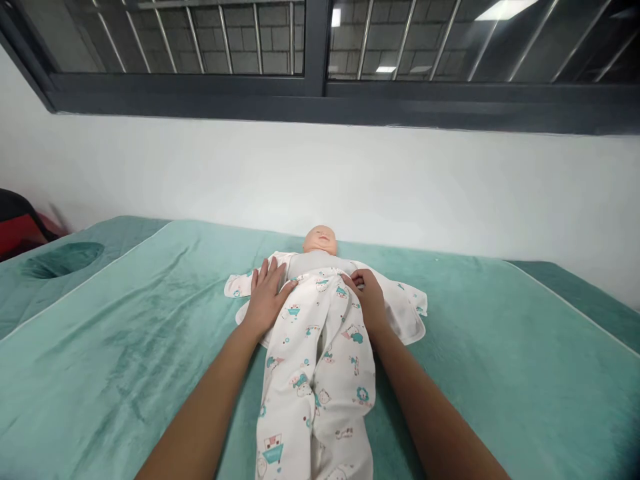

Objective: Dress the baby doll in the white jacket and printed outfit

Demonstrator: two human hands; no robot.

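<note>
A baby doll (pixel 320 239) lies on its back, its head toward the wall. Under it a white baby shirt (pixel 407 313) is spread open, sleeves out to both sides. White printed baby pants (pixel 300 347) cover the doll from the waist down, legs stretched toward me. My left hand (pixel 268 298) rests flat with fingers spread on the left side of the shirt, thumb touching the waistband's edge. On the right, the curled fingers of my right hand (pixel 367 293) pinch the pants at the waistband. The doll's arms and legs are hidden.
A green plush cover (pixel 150 333) lies over the padded bed, which has a face hole (pixel 63 260) at the far left. Behind it rises a white wall (pixel 250 173) with a dark-framed barred window (pixel 315 87). A red and black object (pixel 20 227) stands at the left edge.
</note>
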